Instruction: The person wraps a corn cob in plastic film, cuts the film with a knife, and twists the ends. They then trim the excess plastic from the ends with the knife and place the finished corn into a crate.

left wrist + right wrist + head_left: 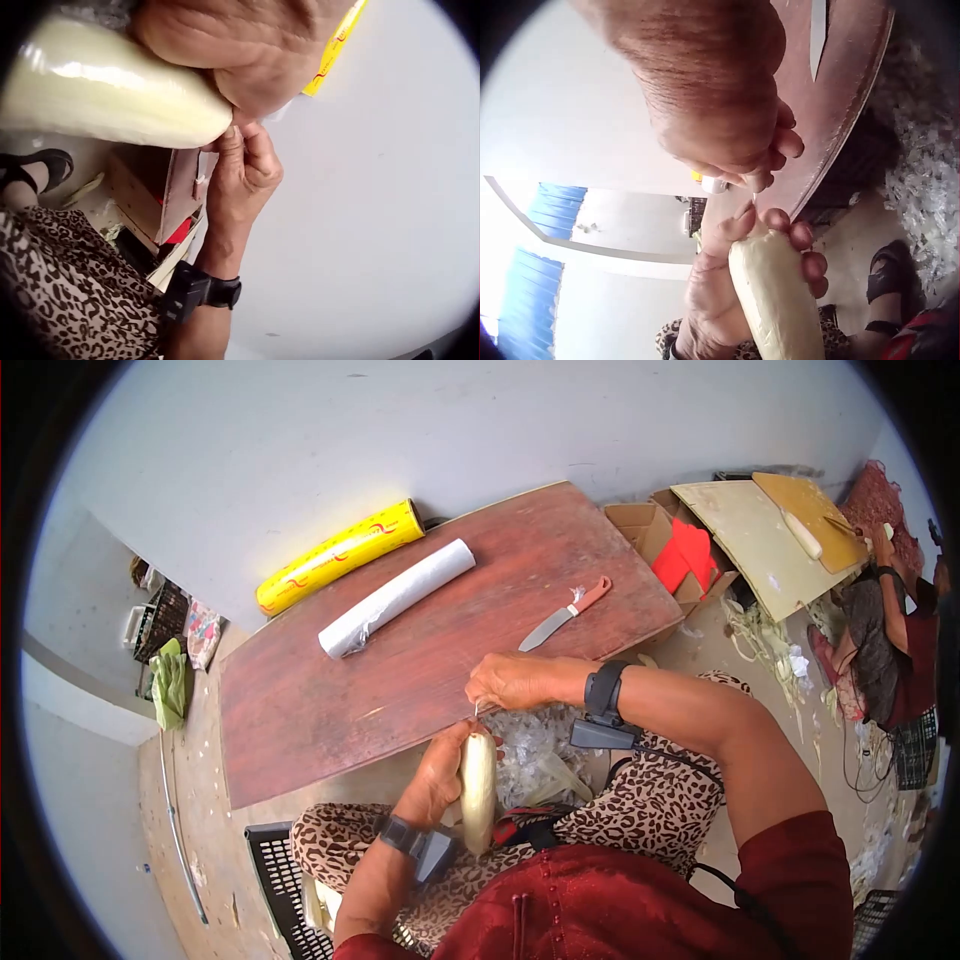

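A long pale-yellow, film-wrapped piece (478, 792), seemingly a corn cob, hangs slanting in my left hand (436, 775), whose thumb and fingers grip its upper end. My right hand (512, 682) pinches a thin whitish strand just above that end; the strand stretches between both hands in the right wrist view. Shiny film on the piece (112, 90) shows in the left wrist view, where my right hand (238, 176) touches its tip area. Past the right hand, a knife (565, 616) with a reddish handle lies on the red-brown board (420, 680).
On the board lie a white film roll (398, 598) and, behind it, a yellow roll (340, 557). Film scraps (530, 745) are heaped below its edge. A cardboard box (637, 525) with red material is at the right, near another person's arm (893, 595). A black crate (275, 880) stands at lower left.
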A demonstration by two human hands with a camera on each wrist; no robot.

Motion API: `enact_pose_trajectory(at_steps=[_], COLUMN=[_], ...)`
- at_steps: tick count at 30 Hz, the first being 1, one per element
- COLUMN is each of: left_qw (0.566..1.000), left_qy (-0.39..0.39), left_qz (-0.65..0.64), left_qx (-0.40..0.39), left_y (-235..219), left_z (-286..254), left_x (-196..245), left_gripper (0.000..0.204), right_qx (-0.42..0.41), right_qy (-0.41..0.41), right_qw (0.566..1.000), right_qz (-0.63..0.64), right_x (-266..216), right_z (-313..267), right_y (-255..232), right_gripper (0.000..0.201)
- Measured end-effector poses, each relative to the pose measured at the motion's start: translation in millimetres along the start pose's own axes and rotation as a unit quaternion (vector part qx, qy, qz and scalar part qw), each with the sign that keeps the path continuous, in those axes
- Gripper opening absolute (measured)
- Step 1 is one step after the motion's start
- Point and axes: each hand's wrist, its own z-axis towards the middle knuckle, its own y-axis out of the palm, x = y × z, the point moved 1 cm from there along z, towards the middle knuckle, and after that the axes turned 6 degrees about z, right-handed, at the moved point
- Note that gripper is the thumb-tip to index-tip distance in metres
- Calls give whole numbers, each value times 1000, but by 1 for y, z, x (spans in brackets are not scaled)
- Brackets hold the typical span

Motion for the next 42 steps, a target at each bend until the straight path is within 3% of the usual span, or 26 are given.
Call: enact_pose_trajectory(at_steps=[2,5,11,14,16,18,20,23,26,29,32,35,38,42], left_qw=[999,995,978,973,974,974,973,973,972,969,968,967,966,969], left_qy=[-36,-27,68,104,118,128,132,127,125,124,127,136,142,133], left_qz=[3,5,90,78,64,50,47,49,45,59,71,78,58,31], left_qx=[33,94,178,192,182,180,181,187,193,205,206,201,210,205], left_y=[-2,0,3,-2,0,1,4,7,5,3,3,-1,5,9], left_z=[1,10,25,35,33,34,32,28,31,35,33,38,34,30], left_x=[5,4,-15,-29,-27,-28,-27,-25,-29,-31,-30,-33,-32,-29], left_gripper=[28,29,24,22,22,23,24,26,29,32,31,29,32,27], right_qx=[-8,-16,-67,38,107,131,58,66,105,106,85,88,162,206], right_qy=[18,39,32,17,40,145,240,272,192,228,184,183,173,224], right_qw=[1000,998,987,993,979,957,922,925,956,953,920,897,920,951], right_qz=[8,-42,-139,-108,-168,-214,-300,-256,-195,-168,-335,-393,-312,-56], right_x=[6,7,5,30,51,63,62,80,98,102,78,81,72,5], right_z=[6,10,5,-3,-17,-40,-57,-78,-90,-95,-96,-97,-90,-58], right_y=[1,1,1,-14,-39,-62,-79,-85,-91,-93,-89,-82,-75,-52], right_gripper=[11,10,9,9,10,15,22,19,22,20,13,7,12,21])
